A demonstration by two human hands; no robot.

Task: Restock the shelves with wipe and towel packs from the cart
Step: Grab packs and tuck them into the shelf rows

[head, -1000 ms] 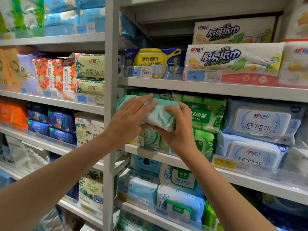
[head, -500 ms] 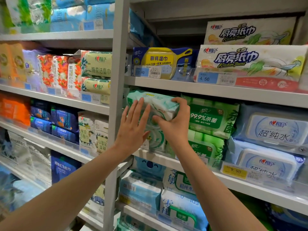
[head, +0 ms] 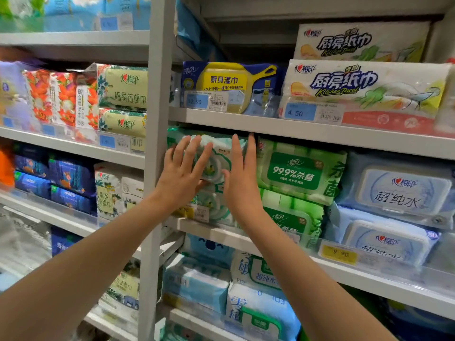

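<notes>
On the middle shelf (head: 211, 231), just right of the grey upright (head: 157, 94), the mint pack (head: 219, 148) lies on top of a lower mint pack (head: 211, 207), so I count two in that stack, the upper one close under the shelf board above (head: 320, 131). Both hands are flat on its front. The left hand (head: 183, 173) has its fingers straight and spread across the left half. The right hand (head: 242, 178) has its fingers straight, close together and pointing up along the right edge. Neither hand curls round anything, and the two are a little apart, thumbs near each other low on the pack. Just beside the right hand I count two green packs (head: 300, 173) stacked, and further right two blue-lidded packs (head: 403, 188) stacked the same way, with a yellow tag (head: 341, 254) on the rail below them. One shelf up sit one blue-and-yellow pack (head: 231, 87) and two towel packs (head: 364, 87), one on the other, behind two blue tags (head: 299, 112). One shelf down are pale blue packs (head: 197, 284); I cannot count them from my feed. Left of the upright is a second bay with two cream packs (head: 123, 87) stacked, a row of orange-flowered packs (head: 59, 97) and dark blue packs (head: 66, 178) lower down. All the shelving is pale grey metal with clear front rails, and the far left is blurred.
</notes>
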